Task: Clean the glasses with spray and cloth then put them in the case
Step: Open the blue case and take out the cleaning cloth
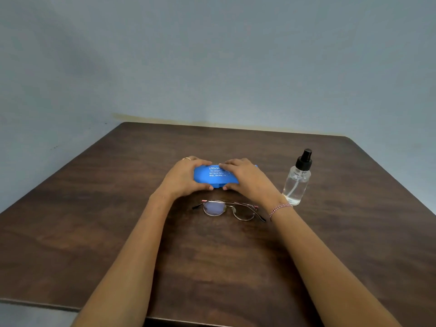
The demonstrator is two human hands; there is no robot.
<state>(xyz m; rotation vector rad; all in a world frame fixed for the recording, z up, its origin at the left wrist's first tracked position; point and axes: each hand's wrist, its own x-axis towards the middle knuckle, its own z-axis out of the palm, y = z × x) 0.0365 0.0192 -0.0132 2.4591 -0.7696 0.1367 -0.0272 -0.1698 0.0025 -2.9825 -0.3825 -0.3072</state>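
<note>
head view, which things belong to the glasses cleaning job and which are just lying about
Job: blue case, gripped by left hand and right hand; glasses; spray bottle.
Lying about: only the wooden table and the wall behind it.

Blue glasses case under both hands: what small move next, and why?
Probably pry the lid up: the left hand and right hand grip the closed blue plastic glasses case, thumbs at its front seam, and no cloth is in view.
</note>
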